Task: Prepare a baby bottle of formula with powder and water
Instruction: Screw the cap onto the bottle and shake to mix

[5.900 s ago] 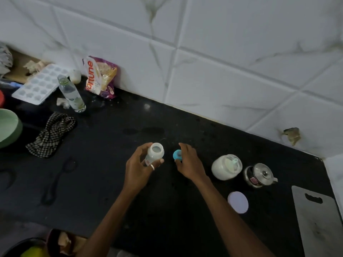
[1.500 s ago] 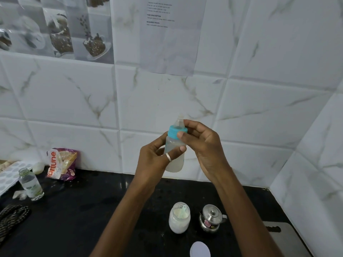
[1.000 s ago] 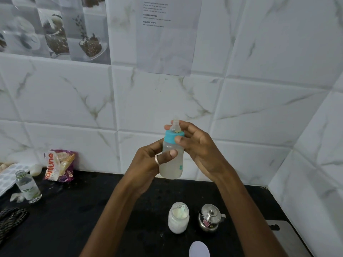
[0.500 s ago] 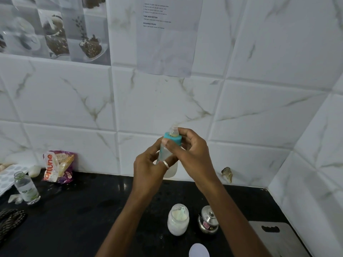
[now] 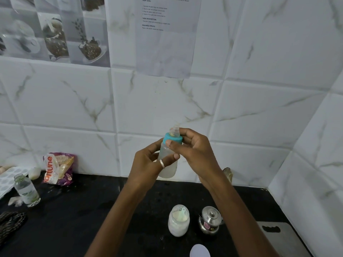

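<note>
I hold a small translucent baby bottle (image 5: 169,169) upright at chest height in front of the tiled wall. My left hand (image 5: 148,164), with a ring on one finger, grips the bottle's body. My right hand (image 5: 193,151) curls its thumb and fingers round the teal screw collar (image 5: 173,138) with the clear nipple on top. Whitish liquid shows in the bottle's lower part. Below on the black counter (image 5: 92,210) stands an open jar of white powder (image 5: 178,223) with a scoop inside, and its white lid (image 5: 199,250) lies at the front edge.
A small steel lidded pot (image 5: 209,222) stands right of the jar, with a grey cutting board (image 5: 282,238) further right. At the left are a clear water bottle (image 5: 27,190), a snack packet (image 5: 58,168), an ice tray (image 5: 9,179) and a checked cloth (image 5: 10,223).
The bottle stays held up between both hands. My right hand has shifted its grip round the teal collar over the last second, and the bottle has dipped slightly lower.
</note>
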Demonstrator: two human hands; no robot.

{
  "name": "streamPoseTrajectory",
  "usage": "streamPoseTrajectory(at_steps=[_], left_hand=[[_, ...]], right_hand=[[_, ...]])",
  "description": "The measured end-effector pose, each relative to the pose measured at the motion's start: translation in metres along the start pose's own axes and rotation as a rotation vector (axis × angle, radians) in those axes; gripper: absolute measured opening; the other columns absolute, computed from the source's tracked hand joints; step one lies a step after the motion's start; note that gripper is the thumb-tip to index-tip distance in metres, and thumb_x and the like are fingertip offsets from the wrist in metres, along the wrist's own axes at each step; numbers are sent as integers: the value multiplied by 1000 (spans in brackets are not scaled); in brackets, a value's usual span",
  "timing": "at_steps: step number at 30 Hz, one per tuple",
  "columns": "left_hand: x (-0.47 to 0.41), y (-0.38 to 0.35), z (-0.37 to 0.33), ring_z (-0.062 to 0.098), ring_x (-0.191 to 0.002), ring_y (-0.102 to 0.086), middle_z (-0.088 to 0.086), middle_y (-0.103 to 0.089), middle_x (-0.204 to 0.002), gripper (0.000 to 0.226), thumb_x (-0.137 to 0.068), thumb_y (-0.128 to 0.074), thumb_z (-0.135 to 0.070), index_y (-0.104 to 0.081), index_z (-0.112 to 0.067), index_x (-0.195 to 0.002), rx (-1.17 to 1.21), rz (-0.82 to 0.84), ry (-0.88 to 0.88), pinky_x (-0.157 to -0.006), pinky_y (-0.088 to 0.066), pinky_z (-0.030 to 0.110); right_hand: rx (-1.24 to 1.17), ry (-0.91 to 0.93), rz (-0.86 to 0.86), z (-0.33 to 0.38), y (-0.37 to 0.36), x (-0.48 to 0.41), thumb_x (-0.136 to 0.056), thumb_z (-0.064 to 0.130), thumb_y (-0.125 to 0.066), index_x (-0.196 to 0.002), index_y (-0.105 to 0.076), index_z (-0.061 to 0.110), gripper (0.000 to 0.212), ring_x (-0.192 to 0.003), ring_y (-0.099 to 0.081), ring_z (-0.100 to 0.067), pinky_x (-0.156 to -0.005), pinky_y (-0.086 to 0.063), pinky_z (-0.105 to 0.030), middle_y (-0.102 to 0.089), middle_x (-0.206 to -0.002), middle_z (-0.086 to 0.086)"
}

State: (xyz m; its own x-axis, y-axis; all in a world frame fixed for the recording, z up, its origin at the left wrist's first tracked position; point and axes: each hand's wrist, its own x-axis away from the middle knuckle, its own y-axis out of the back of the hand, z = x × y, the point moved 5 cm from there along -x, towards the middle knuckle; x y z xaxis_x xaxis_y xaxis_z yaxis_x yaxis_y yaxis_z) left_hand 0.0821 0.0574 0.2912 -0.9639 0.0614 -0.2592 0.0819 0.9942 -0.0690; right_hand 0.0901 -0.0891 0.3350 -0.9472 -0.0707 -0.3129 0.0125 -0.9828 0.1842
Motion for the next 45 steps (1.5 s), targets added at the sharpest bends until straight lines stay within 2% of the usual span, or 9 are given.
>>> streamPoseTrajectory(at_steps=[6,12,18,22,26,32,37,42,45], left_hand=[[4,-6,2,6,-103,-73,-15,-78,-110,44,-84,-82,-40,-68,-43,-126,-161,-119,-98,-87,-61,30],[0,0,0,21,-106,-71,0,-77,-115,40,-84,-82,-33,-75,-23,-123,154,112,74,-90,-58,40],[-4,-1,-5,21,-106,-71,6,-74,-118,71,-65,-90,-58,-74,-20,-122,235,232,65,-92,-59,37],[-4,1,-15,21,-107,-73,1,-78,-114,44,-81,-86,-41,-75,-23,-119,84,153,47,-90,-56,37],[1,-3,-22,14,-101,-75,-4,-80,-109,43,-82,-77,-33,-72,-22,-123,11,85,-18,-83,-58,26],[12,-5,-10,17,-94,-74,-10,-79,-103,42,-89,-68,-28,-69,-39,-130,-274,-163,-206,-84,-61,40],[28,-10,-14,3,-48,-53,1,-73,-69,50,-81,-62,-22,-54,-49,-122,-311,-302,-319,-49,-39,11],[29,-9,-6,20,-54,-63,3,-71,-68,50,-86,-62,-16,-66,-24,-136,-374,-392,-342,-51,-54,43],[30,-7,-5,25,-56,-65,3,-71,-69,50,-87,-62,-16,-66,-19,-137,-384,-418,-341,-53,-54,49]], right_hand=[[15,-22,-154,-8,-9,6,-85,35,-83,-127,-69,25,46,-115,-68,-8,-101,-58,-39,-74,-121,11],[-90,7,127,7,0,2,-94,22,-73,-122,-65,31,30,-120,-66,-11,-106,-54,-35,-73,-124,8],[-59,38,283,20,1,-1,-100,22,-61,-136,-58,23,37,-124,-64,-13,-100,-53,-26,-69,-133,7],[-134,4,208,18,3,-1,-95,27,-67,-135,-63,19,41,-122,-65,-18,-101,-54,-28,-71,-129,-1],[-172,-17,106,16,-1,-1,-96,19,-70,-125,-68,22,29,-112,-69,-6,-91,-54,-19,-75,-117,8],[-166,-43,-102,2,-19,4,-91,24,-76,-104,-75,29,14,-106,-71,-13,-96,-58,-34,-77,-105,5],[-43,-31,-232,-2,-29,12,-91,32,-75,-120,-72,23,30,-107,-70,-11,-95,-60,-38,-74,-111,9],[31,10,-265,8,-35,19,-94,31,-74,-117,-70,27,24,-101,-69,-6,-91,-62,-36,-70,-102,19],[50,16,-254,11,-37,19,-94,32,-73,-115,-66,34,22,-97,-67,1,-92,-61,-34,-64,-96,27]])
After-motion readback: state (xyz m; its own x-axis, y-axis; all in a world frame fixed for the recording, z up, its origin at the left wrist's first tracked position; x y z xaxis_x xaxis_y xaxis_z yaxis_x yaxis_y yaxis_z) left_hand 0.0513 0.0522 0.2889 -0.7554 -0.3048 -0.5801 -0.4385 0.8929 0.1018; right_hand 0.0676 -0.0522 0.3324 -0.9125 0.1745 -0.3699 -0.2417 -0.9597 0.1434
